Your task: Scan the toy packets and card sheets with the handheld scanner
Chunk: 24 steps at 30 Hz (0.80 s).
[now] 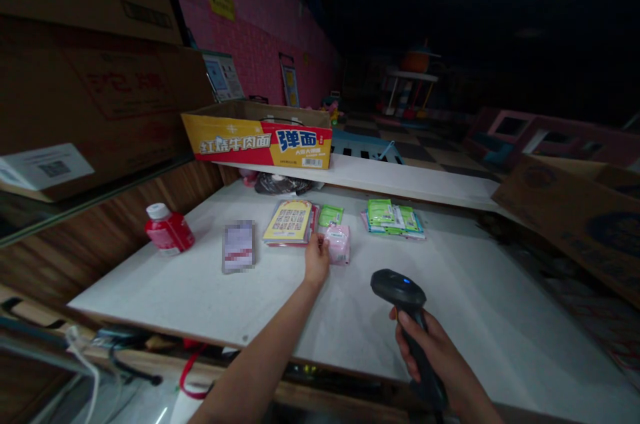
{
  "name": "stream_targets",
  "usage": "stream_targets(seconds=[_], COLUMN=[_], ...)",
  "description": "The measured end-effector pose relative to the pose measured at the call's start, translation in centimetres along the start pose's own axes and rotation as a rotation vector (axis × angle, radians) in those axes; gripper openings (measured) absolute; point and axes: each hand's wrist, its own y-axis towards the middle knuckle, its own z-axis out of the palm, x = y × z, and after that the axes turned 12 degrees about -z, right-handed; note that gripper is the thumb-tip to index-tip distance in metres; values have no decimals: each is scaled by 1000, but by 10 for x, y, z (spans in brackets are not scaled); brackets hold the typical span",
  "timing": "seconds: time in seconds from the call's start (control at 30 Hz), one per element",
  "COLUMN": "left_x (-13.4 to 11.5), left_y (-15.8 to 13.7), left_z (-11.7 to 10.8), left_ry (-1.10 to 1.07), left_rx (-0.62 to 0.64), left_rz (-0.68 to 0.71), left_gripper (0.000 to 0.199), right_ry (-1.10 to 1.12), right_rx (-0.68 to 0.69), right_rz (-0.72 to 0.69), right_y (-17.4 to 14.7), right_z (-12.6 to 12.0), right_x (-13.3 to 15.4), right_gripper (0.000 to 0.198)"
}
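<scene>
My left hand (317, 259) is closed on the left edge of a small pink packet (339, 243), low over the white tabletop. Just behind that packet lies a green packet (331, 214). Left of it sits a stack of booklets, the top one a yellow card (289, 221) printed with rows of codes. In my right hand (435, 347) is a black barcode scanner (399, 289), gripped by its handle, with a blue light lit on top and its head tilted toward the packets. Farther back on the right, a loose pile of green and white packets (394, 219) rests on the table.
A red bottle with a white cap (170, 229) and a blurred card-like item (239, 246) stand at left. Behind, a yellow-red noodle carton (260, 141) sits on a raised white shelf (400, 176). Cardboard boxes (100, 97) rise at left; another box (575, 211) flanks the right.
</scene>
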Motion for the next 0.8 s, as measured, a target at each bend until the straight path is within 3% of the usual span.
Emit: stream_targets(seconds=[0.13,0.43,0.63,0.8], left_x=[1,-5,-10,-17], left_y=[0,0,-2,1], left_z=[0,-1,-4,5], left_ry=[37,29,10,-160], left_rx=[-39,19,48,169], left_rz=[-29,-61,-33,-179], left_gripper=[5,14,22,34], right_ry=[-6,99,401,795], right_rx=[-36,-20,-157,-130], right_rz=[4,-34,-82,-93], right_y=[1,16,55,73], right_z=[2,-15,-60,-92], right_x=[-6,-14,-28,-43], right_gripper=[51,47,47,38])
